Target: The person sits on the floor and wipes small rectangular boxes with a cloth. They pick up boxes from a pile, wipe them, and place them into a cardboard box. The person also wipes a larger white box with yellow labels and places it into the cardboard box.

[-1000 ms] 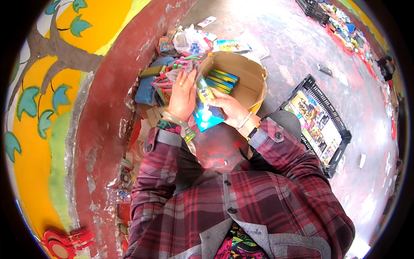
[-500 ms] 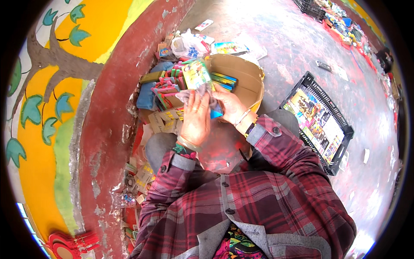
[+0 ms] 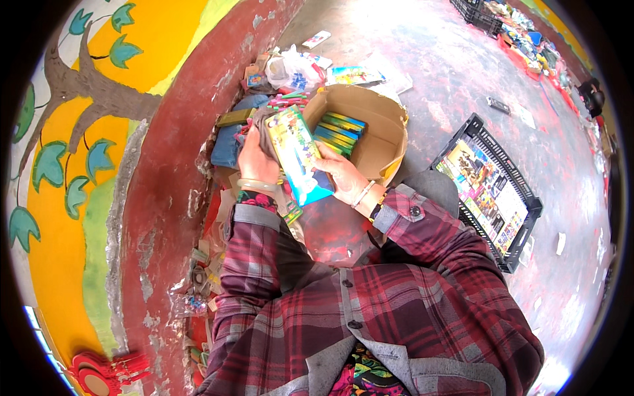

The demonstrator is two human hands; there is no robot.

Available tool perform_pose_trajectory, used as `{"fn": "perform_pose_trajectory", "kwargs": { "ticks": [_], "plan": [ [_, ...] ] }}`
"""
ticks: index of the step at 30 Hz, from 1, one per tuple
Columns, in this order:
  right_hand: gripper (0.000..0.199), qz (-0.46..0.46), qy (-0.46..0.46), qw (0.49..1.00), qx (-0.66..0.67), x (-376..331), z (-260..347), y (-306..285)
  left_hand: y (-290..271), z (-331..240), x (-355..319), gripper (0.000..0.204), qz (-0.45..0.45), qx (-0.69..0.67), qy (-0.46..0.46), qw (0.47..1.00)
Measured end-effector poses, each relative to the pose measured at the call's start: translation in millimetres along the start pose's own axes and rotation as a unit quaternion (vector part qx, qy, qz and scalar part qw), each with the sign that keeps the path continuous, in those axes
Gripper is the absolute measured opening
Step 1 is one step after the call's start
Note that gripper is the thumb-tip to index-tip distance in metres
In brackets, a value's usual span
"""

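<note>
Cardboard box [image 3: 380,135], open-topped, sits just beyond the hands and already holds a row of flat packs [image 3: 338,129], with room left. Left hand [image 3: 256,162] and right hand [image 3: 343,175] both have fingers wrapped around a colourful flat pack [image 3: 297,153], held above the box's near-left edge. Loose items remain heaped at left against the red curb [image 3: 165,198]. Floor is worn, paint-stained concrete [image 3: 456,79]; black crate [image 3: 492,191] at right.
</note>
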State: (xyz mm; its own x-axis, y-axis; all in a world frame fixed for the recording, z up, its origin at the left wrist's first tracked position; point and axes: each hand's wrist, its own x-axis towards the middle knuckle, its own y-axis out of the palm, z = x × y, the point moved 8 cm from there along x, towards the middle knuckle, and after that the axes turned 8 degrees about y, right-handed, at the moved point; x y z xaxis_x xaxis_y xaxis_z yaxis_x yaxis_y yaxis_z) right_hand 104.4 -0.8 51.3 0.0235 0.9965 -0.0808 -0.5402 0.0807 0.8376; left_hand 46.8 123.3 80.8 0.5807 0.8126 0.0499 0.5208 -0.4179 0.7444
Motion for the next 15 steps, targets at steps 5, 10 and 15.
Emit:
{"fn": "perform_pose_trajectory", "kwargs": {
  "ticks": [5, 10, 15],
  "plan": [
    [0.043, -0.095, -0.084, 0.991, -0.034, 6.5, 28.2, -25.2, 13.9, 43.4, -37.5, 0.04, 0.026, 0.075, -0.028, 0.996],
    [0.042, -0.115, -0.11, 0.986, -0.038, 2.1, 63.8, -36.5, 31.8, 68.7, -77.5, 0.038, 0.044, 0.132, -0.024, 0.99],
    [0.043, -0.128, -0.091, 0.986, -0.057, 3.6, 60.7, -41.1, 51.8, 57.0, -80.3, 0.042, 0.039, 0.099, 0.026, 0.994]
  ]
}}
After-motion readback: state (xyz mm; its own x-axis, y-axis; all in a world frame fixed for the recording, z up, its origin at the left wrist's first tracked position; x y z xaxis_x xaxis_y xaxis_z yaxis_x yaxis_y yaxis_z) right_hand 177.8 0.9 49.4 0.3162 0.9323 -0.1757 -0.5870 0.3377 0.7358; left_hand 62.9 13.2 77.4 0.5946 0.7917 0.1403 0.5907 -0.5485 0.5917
